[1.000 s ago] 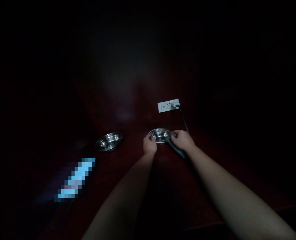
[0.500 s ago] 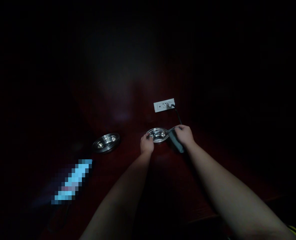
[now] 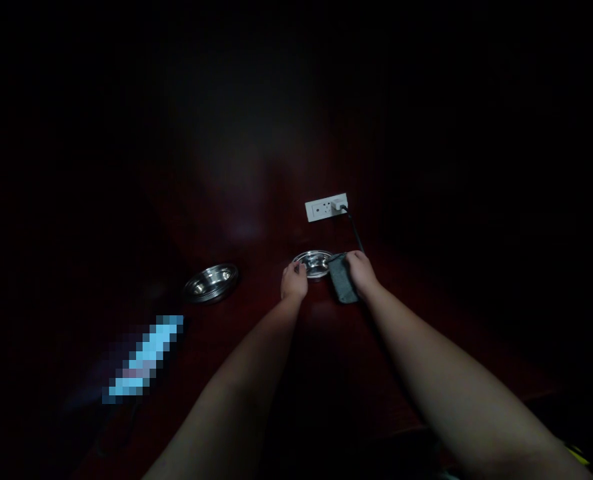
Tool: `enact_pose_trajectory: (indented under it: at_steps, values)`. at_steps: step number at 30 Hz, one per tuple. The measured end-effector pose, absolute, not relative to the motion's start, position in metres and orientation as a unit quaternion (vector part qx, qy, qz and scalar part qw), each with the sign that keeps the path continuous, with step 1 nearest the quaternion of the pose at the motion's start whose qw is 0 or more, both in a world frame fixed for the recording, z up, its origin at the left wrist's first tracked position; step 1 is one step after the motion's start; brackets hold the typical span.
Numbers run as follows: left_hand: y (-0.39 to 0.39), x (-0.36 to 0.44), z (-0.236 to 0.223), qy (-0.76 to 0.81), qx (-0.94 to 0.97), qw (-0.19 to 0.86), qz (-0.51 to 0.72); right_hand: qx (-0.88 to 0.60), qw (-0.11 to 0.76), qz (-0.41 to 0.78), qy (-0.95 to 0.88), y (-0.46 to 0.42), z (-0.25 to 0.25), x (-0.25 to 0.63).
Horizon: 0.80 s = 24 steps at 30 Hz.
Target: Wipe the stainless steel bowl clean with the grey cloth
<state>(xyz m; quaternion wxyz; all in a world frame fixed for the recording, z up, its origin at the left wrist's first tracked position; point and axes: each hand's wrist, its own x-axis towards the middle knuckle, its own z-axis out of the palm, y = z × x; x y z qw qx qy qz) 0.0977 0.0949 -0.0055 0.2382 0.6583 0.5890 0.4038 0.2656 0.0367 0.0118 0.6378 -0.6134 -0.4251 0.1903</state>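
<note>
A shiny metal bowl [image 3: 317,265] rests on the dark red surface in the middle of the view. My left hand [image 3: 294,280] grips its left rim, with fingers bent over the edge. On the bowl's right side, my right hand [image 3: 362,272] is closed on a grey-green cloth [image 3: 343,283]. The cloth hangs flat down from the fingers and overlaps the bowl's right rim. Whether it presses on the rim, I cannot tell.
Several stacked metal bowls [image 3: 211,283] stand to the left. Nearer to me is a lit, pixelated screen [image 3: 149,360]. A white wall socket [image 3: 326,207] holds a plug with a black cord [image 3: 355,232] running down behind my right hand. Much of the surroundings is dark.
My right hand has shifted slightly left, and the cloth now turns its flat side towards me and covers more of the bowl's right rim. My left hand stays at the left rim.
</note>
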Motion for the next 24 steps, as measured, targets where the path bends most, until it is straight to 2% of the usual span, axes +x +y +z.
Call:
enact_pose_trajectory:
  at_steps: [5,14,20,24]
  values:
    - [0.102,0.104,-0.006,0.574,0.682,0.226,0.393,-0.586,0.619,0.203,-0.483,0.033,0.013,0.254]
    - [0.107,0.107,-0.002,0.563,0.705,0.188,0.388,-0.583,0.591,0.143,-0.539,0.026,0.017,0.239]
    - [0.089,0.096,0.002,0.557,0.715,0.104,0.409,-0.595,0.580,0.109,-0.545,0.024,0.016,0.239]
    - [0.078,0.049,0.026,0.534,0.764,0.039,0.359,-0.572,0.565,0.113,-0.584,0.020,0.018,0.235]
